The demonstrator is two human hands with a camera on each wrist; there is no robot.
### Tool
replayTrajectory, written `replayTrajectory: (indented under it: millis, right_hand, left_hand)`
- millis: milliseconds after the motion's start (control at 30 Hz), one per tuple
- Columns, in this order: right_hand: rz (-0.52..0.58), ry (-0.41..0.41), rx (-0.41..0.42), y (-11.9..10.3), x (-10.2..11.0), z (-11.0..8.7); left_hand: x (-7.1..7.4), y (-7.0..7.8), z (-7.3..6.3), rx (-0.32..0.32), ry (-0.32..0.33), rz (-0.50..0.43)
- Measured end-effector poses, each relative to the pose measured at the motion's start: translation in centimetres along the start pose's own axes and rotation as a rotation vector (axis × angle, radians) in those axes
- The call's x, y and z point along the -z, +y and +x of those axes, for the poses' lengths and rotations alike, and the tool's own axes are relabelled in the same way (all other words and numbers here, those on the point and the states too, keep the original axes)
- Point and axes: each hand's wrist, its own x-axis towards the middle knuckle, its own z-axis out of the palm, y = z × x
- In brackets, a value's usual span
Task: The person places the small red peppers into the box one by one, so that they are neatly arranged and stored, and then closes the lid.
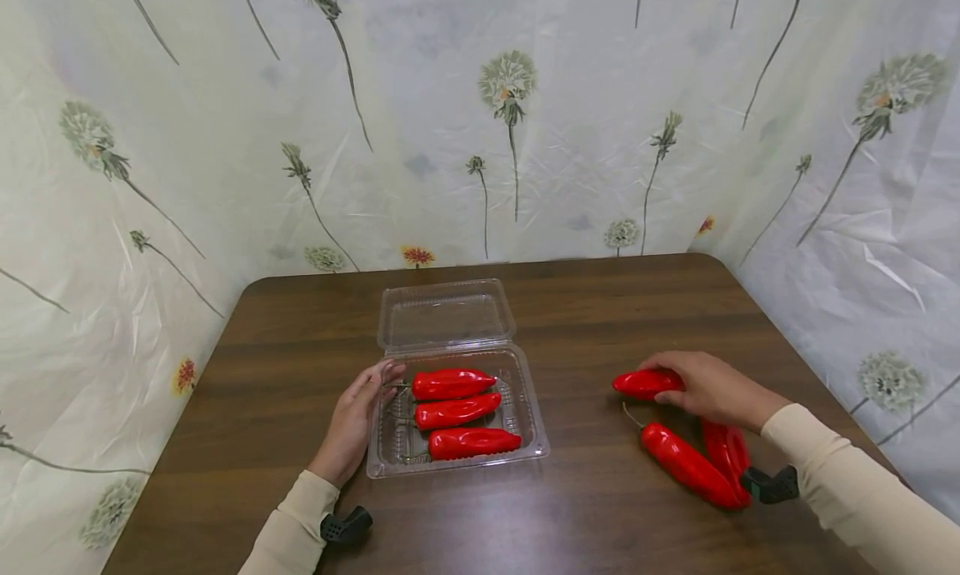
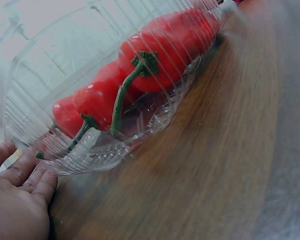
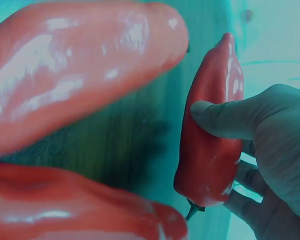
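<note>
A clear plastic clamshell container (image 1: 534,425) lies with its lid folded back on the table. Inside it are three red peppers (image 1: 457,412), side by side, with green stems towards the left. My left hand (image 1: 352,421) rests against the container's left wall, fingers extended; in the left wrist view its fingertips (image 2: 45,185) touch the ribbed plastic. On the right, my right hand (image 1: 708,385) grips another red pepper (image 1: 647,383), thumb over its side in the right wrist view. Two more red peppers, one in front (image 1: 690,467) and one partly hidden (image 1: 723,446), lie below that hand.
The dark wooden table (image 1: 300,333) has rounded far corners. The transparent lid (image 1: 446,315) lies behind the container, towards the table's far edge. A flower-printed curtain (image 1: 420,125) surrounds the back and sides. Dark wrist-worn devices (image 1: 347,525) sit at both sleeves.
</note>
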Motion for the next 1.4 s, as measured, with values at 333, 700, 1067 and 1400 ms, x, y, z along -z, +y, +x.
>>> replayTrajectory:
  millis: [333, 700, 1067, 1400]
  right_hand:
    - [0.03, 0.049, 0.031, -1.9, 0.4, 1.2]
    - [0.146, 0.091, 0.067, -4.5, 0.3, 2.9]
    - [0.325, 0.1, 0.147, -7.8, 0.5, 4.1]
    - [0.39, 0.108, 0.221, -10.1, 0.3, 5.5]
  left_hand:
    - [0.0, 0.2, -0.1, -0.013, -0.013, -0.002]
    - [0.0, 0.2, -0.1, -0.019, -0.022, -0.003]
    - [-0.1, 0.2, 0.0, -0.015, -0.014, -0.007]
    - [0.1, 0.1, 0.1, -0.008, -0.012, -0.009]
